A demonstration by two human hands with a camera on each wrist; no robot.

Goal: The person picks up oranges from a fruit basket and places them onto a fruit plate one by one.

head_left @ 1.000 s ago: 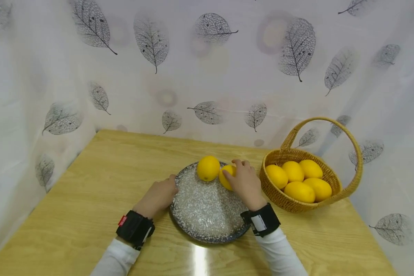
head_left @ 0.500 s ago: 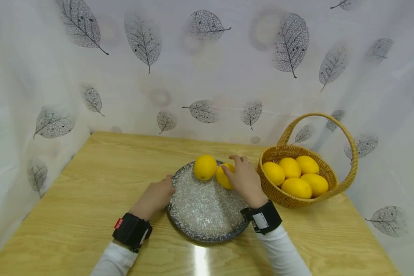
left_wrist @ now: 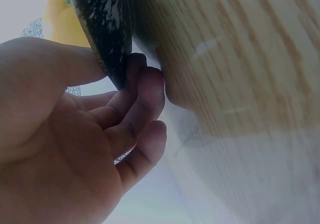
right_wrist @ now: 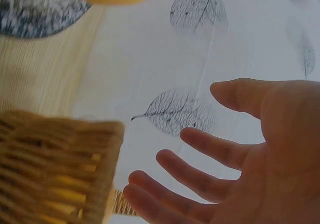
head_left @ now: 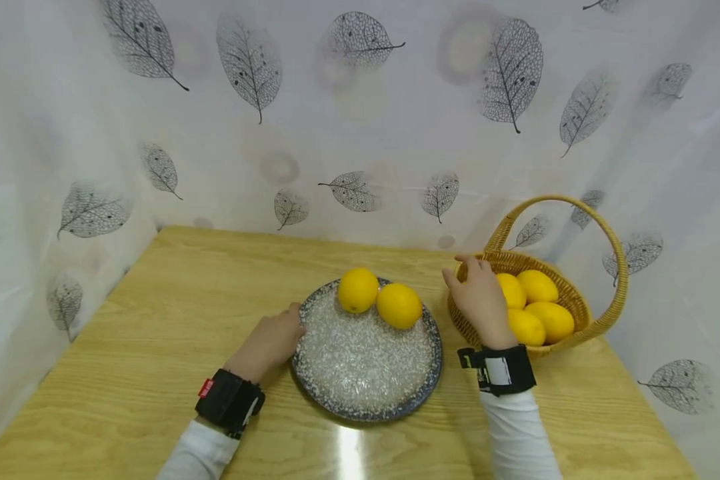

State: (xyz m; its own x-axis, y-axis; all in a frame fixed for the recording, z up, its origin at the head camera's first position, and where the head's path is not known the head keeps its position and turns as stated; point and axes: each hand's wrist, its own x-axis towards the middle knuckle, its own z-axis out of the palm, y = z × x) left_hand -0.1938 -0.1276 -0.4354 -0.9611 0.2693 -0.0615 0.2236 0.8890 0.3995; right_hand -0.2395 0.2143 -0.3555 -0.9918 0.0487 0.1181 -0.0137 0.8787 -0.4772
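A dark speckled plate (head_left: 360, 377) lies on the wooden table (head_left: 156, 320) with two yellow lemons on its far side, one (head_left: 357, 290) left and one (head_left: 399, 305) right. My left hand (head_left: 271, 341) pinches the plate's left rim (left_wrist: 107, 28), thumb above and fingers (left_wrist: 142, 91) below. My right hand (head_left: 481, 299) hovers empty over the left edge of a wicker basket (head_left: 582, 327), fingers (right_wrist: 200, 151) spread and relaxed. Several lemons (head_left: 543, 313) fill the basket; one is partly hidden behind my right hand.
A leaf-printed white curtain (head_left: 360, 120) closes off the back and both sides of the table. The basket's arched handle (head_left: 606, 233) rises above its load. Bare tabletop stretches to the left and front of the plate.
My right hand let go of the right lemon on the plate and moved right, over the basket's edge. The left hand stayed on the plate rim.
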